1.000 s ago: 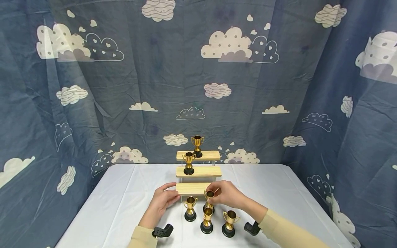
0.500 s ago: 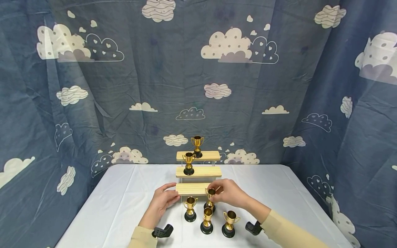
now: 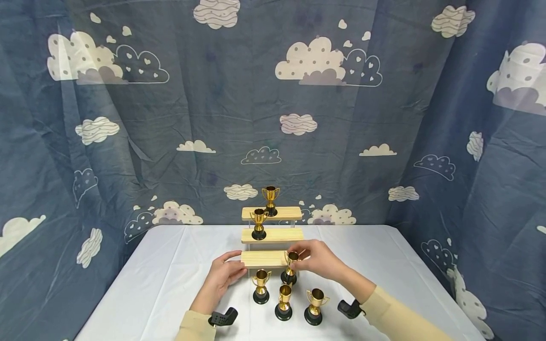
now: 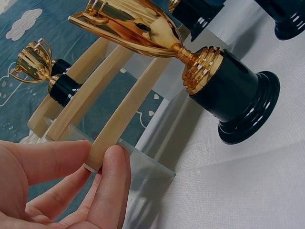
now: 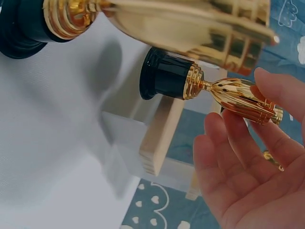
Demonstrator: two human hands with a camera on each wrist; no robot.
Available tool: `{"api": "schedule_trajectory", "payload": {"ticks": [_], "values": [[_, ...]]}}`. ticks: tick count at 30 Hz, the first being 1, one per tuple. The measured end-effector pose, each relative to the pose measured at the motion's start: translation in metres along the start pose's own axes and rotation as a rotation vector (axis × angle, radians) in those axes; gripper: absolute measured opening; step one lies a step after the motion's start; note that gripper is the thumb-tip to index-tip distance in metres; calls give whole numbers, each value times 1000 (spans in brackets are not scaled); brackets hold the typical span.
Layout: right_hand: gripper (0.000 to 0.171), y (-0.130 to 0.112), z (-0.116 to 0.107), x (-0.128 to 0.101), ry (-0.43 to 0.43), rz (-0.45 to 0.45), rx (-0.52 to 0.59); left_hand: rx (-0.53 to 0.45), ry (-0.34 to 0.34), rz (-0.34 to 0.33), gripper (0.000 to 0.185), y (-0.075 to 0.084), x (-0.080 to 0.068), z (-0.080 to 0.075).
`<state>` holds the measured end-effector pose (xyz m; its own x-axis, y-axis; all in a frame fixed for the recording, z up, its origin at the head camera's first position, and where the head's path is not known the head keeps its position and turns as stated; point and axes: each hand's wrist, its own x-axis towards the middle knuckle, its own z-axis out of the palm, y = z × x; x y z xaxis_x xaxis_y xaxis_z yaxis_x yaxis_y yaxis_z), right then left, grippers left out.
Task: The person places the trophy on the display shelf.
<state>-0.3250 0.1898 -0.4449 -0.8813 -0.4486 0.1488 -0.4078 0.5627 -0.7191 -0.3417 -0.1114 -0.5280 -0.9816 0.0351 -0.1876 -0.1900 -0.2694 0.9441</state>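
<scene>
Six gold trophies: three on the counter (image 3: 170, 265), two on the wooden steps (image 3: 264, 258) (three tiers), one trophy (image 3: 291, 266) pinched by the right hand (image 3: 315, 258) at the lowest tier; the left hand (image 3: 222, 277) grips that tier's end.

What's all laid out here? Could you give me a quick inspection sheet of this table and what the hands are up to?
Surface: table under a white cloth.
Job's things: three-step wooden stand; one gold trophy on the top step, one on the middle step; held trophy lifted off the cloth beside the lowest step; three trophies standing upright on the cloth in front.
Clutter: nothing seen.
Hands: left hand grips the left end of the lowest step; right hand pinches the held trophy by its cup.
Cables: nothing seen; black wrist mounts on both arms.
Surroundings: blue curtain with white clouds on three sides.
</scene>
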Motion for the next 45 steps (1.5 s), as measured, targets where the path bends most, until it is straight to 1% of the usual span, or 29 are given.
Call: {"api": "schedule_trajectory", "payload": {"ticks": [5,8,14,24,27,31,38,45], "values": [[31,-1,-2,1,23,8,6,-6,-10,6,56,0,-1,-1],[31,-2,-4,1,35,18,13,-4,-4,-1,56,0,-1,-1],[31,-6,-10,3,64,11,14,-3,2,-13,56,1,1,0],[31,-11,-17,8,92,14,22,4,-18,-5,56,0,1,-1],[31,-13,-19,9,99,4,29,3,-5,-13,55,1,0,-1],[33,-15,-22,12,111,11,37,8,11,-17,54,1,2,0],[35,-20,-28,17,119,9,45,15,19,-10,53,1,4,1],[39,-23,-32,22,131,15,63,13,32,-29,54,0,4,1]]}}
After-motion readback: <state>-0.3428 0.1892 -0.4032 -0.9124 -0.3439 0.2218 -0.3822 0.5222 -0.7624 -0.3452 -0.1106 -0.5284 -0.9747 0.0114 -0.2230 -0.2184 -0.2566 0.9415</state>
